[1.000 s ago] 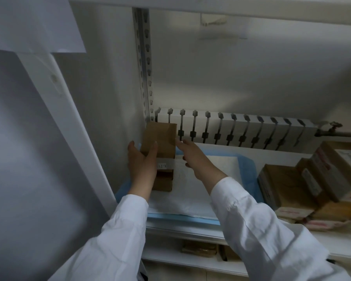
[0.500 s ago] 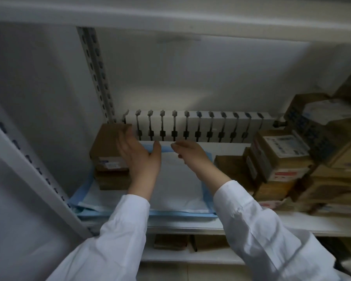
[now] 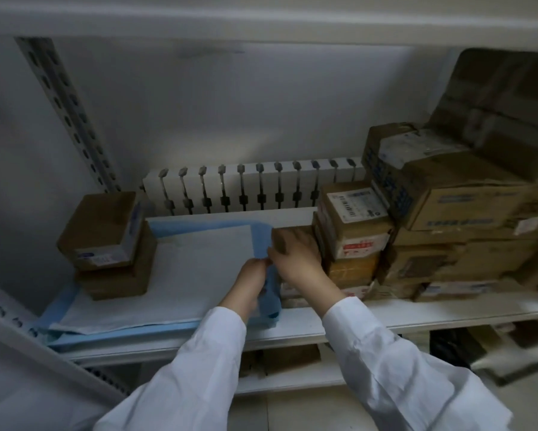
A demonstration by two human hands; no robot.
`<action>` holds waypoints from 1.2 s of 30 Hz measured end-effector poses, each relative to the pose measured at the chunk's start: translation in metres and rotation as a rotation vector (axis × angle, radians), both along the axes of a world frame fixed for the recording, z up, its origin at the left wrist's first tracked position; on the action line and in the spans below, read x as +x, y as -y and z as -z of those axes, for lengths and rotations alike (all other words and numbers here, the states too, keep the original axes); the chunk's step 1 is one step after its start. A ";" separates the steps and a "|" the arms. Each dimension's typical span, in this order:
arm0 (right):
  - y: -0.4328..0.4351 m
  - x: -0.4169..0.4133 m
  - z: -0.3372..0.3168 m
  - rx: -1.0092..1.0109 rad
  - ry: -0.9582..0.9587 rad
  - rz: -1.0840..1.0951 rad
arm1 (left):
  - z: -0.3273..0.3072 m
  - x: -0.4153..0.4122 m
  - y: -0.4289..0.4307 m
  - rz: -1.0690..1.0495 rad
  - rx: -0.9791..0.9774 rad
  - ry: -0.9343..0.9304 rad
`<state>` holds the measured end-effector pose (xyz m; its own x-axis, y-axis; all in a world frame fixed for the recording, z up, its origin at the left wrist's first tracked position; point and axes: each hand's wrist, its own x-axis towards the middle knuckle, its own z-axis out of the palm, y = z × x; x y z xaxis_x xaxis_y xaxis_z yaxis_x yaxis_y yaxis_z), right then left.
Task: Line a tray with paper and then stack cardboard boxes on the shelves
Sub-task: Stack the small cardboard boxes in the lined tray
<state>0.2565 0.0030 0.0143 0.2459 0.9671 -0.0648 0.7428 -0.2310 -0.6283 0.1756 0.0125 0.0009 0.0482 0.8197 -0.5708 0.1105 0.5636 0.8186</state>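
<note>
White shelf (image 3: 295,329), blue-edged paper (image 3: 180,275) at left, cardboard boxes (image 3: 448,237) at right

Fingertips of the right hand (image 3: 295,259) hidden against a blurred box (image 3: 292,236) beside the box stack (image 3: 354,231), labels on that stack smeared beyond reading, boxes right of it cut off by the edge, left hand's (image 3: 252,275) fingers partly hidden by the blue paper (image 3: 199,262).

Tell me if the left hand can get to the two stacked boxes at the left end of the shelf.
Probably yes. The left hand is pinching the blue paper's edge, and only flat white paper lies between it and the stacked boxes; it must let go first.
</note>
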 end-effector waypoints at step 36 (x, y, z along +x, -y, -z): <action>-0.004 0.013 0.002 0.108 -0.542 0.058 | 0.021 -0.029 -0.003 -0.165 0.112 0.634</action>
<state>0.2691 0.0073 0.0122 0.2580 0.9611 -0.0983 0.2951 -0.1753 -0.9393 0.1466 0.0159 -0.0202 0.2154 0.8978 -0.3842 -0.4926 0.4396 0.7510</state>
